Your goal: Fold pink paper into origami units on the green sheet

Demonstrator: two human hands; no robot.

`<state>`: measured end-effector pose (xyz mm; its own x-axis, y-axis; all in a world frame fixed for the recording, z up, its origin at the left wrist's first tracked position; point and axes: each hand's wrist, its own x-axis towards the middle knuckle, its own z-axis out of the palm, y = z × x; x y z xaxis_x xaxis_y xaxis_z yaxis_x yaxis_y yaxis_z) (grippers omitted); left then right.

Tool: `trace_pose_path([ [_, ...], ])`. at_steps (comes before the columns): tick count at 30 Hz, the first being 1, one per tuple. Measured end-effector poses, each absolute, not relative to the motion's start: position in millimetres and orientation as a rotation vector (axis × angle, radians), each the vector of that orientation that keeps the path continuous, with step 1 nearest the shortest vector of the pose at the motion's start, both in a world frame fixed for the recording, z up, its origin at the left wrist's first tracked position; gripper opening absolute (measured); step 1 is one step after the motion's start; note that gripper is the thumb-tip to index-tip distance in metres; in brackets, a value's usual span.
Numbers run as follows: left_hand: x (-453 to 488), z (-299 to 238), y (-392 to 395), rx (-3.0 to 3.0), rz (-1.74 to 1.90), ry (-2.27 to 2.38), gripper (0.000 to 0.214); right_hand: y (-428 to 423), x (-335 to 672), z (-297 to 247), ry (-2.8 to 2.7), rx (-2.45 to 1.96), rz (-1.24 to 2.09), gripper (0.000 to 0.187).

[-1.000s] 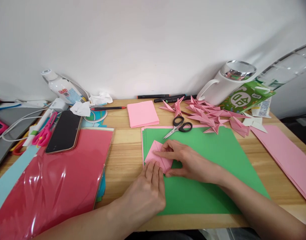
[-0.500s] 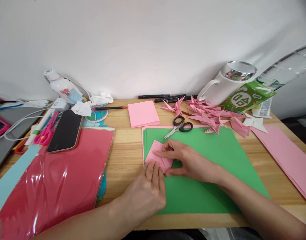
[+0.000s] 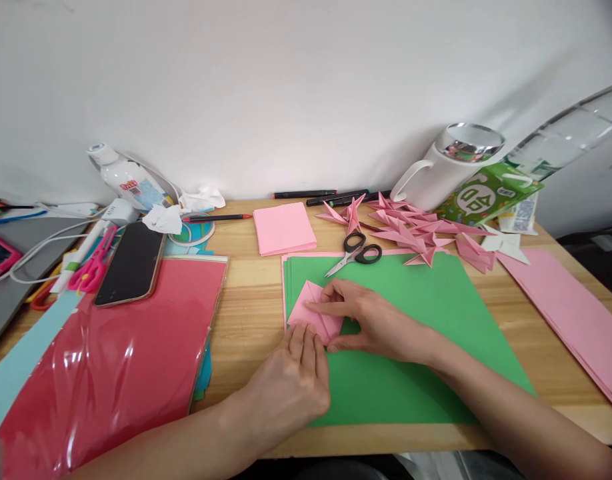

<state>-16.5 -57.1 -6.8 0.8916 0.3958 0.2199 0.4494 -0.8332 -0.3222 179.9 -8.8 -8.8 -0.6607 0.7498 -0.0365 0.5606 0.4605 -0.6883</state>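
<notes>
A small folded pink paper (image 3: 306, 308) lies on the green paper sheets (image 3: 436, 380), creases showing across its face. The fingers of my left hand (image 3: 299, 373) are held together and press on its lower edge. My right hand (image 3: 369, 317) grips the paper's right side, its index finger laid across the face and its thumb at the lower right corner. Under the fingers, part of the paper is hidden. Just above sit small black-handled scissors (image 3: 353, 253), blades pointing left. A stack of pink paper squares (image 3: 285, 229) is farther back.
Pointed pink folded pieces (image 3: 411, 230) pile up near a white mug (image 3: 436, 173) and green box (image 3: 486, 193). Pink sheets (image 3: 566, 313) lie at right. Leftward are a phone (image 3: 131, 263) on a red plastic-wrapped pack (image 3: 136, 353), pink scissors (image 3: 93, 267) and a bottle (image 3: 131, 177).
Both hands keep the same hold on the folded pink paper. The whole view has shifted very slightly; nothing was taken up or let go.
</notes>
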Motion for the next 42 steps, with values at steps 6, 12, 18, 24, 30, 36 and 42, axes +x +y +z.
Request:
trace_pose_path([
  [6, -18.1, -12.4, -58.9, -2.694, -0.267, -0.632, 0.028, -9.5, 178.9, -8.1, -2.430, -1.144, 1.014, 0.060],
  [12, -17.6, -11.9, -62.4, -2.680, -0.263, -0.635, 0.029, -9.8, 178.5, -8.5, -2.439, -1.138, 0.994, 0.060],
  [18, -16.1, -2.7, -66.6, -2.650, -0.267, -0.693, 0.027, -10.4, 178.2, -8.7, -2.419, -1.166, 0.995, 0.060],
  [24, -13.5, -4.6, -69.9, -2.637, -0.237, -0.737, 0.027, -10.3, 178.1, -9.8, -2.418, -1.169, 0.997, 0.061],
  [30, -12.3, -7.4, -71.7, -2.616, -0.210, -0.756, 0.033, -10.2, 178.3, -8.6, -2.418, -1.189, 1.004, 0.061],
  [36, -10.6, -10.8, -74.4, -2.587, -0.190, -0.793, 0.034, -11.3, 177.2, -6.3, -2.428, -1.215, 1.033, 0.062],
  [42, -8.4, -10.6, -74.8, -2.578, -0.233, -0.837, 0.031, -11.8, 176.9, -6.8, -2.430, -1.220, 1.029, 0.062],
])
